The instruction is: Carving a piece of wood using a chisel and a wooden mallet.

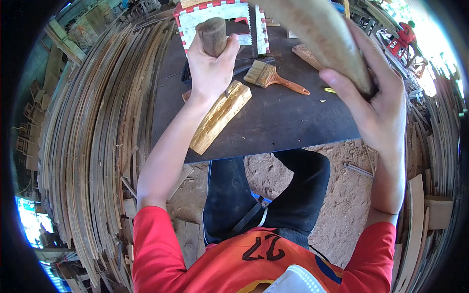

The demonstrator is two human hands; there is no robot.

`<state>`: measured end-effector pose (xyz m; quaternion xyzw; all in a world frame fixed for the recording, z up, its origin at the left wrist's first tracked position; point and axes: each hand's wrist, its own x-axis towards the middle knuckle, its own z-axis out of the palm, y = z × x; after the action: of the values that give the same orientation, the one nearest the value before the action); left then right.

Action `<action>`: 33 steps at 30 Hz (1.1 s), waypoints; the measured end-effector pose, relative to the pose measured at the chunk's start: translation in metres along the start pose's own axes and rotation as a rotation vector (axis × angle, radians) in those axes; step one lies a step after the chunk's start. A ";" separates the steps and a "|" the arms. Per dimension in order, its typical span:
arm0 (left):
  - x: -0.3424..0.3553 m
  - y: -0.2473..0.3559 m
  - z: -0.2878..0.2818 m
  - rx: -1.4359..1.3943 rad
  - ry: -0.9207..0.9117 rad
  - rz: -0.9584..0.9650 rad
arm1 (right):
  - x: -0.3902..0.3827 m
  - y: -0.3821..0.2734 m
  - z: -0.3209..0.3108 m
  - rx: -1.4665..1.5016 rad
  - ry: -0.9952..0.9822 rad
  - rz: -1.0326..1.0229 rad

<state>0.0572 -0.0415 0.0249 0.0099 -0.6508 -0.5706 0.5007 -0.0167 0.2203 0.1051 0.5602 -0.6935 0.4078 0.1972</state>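
Note:
My left hand (210,73) is closed around a short, round wooden piece (213,36) with its blunt end facing up. In my right hand (378,105) is the lower end of a thick, curved wooden piece (325,34), raised close to the camera and partly out of view. Thumb and fingers wrap its sides. Below my left wrist, a rough block of wood (222,117) lies slantwise on the dark table (288,119). Between my hands rests a wide paintbrush (276,79) with pale bristles and an orange-brown handle.
Behind the brush stands a red-and-white striped box (188,24), with a toothed saw blade (253,29) beside it. Another wooden piece (307,55) and a small yellow object (330,90) lie near my right hand. Long stacked planks (97,122) flank the table.

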 end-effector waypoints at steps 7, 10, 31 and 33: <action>0.021 -0.007 -0.028 -0.161 0.026 -0.097 | 0.001 0.010 0.016 0.001 -0.163 -0.031; 0.024 0.003 -0.025 -0.196 0.064 -0.150 | 0.000 0.006 0.014 0.086 -0.095 0.086; -0.002 0.024 -0.024 -0.255 0.057 0.071 | -0.087 0.060 0.071 0.529 -0.059 0.738; -0.008 0.018 -0.020 -0.284 0.025 0.078 | -0.085 0.057 0.067 0.506 -0.072 0.718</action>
<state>0.0840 -0.0451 0.0300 -0.0790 -0.5569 -0.6371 0.5269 -0.0332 0.2225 -0.0165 0.3282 -0.7290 0.5877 -0.1244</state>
